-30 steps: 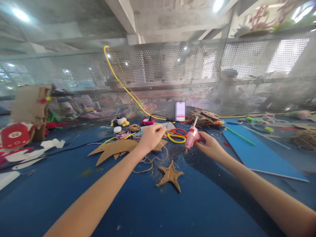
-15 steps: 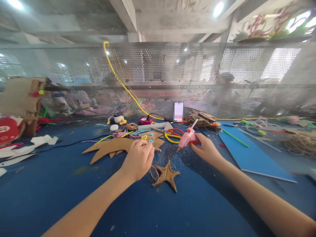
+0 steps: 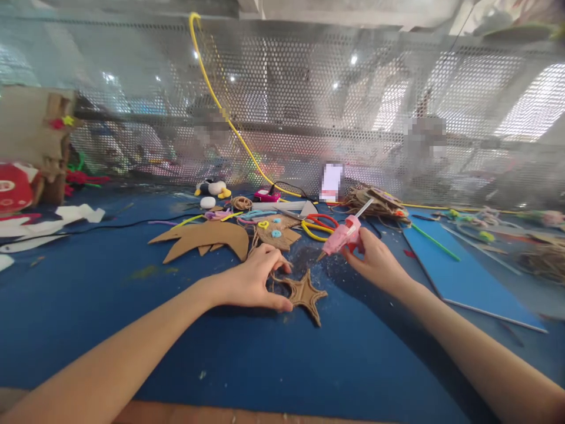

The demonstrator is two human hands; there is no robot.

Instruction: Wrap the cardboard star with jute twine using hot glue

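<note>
In my right hand (image 3: pixel 375 256) is a pink hot glue gun (image 3: pixel 339 238), held by its handle with the nozzle tilted down to the left and a glue stick coming out of its back. A cardboard star (image 3: pixel 306 294) edged with twine lies on the blue tabletop below the nozzle. My left hand (image 3: pixel 258 280) is at the star's left side, thumb and fingers apart, the thumb by its lower left point. A strand of twine (image 3: pixel 279 278) runs from the star under the left fingers; whether they touch it I cannot tell.
Behind my left hand lie curved cardboard pieces (image 3: pixel 207 238), a decorated cardboard piece (image 3: pixel 276 235) and yellow and red loops (image 3: pixel 318 228). A blue board (image 3: pixel 468 268) is on the right. A yellow cable (image 3: pixel 238 135) hangs along the perforated metal screen (image 3: pixel 291 100).
My left hand has come down from the cardboard pieces to the star, its fingers spreading. The glue gun stays in my right hand near the star. The view has tilted downward.
</note>
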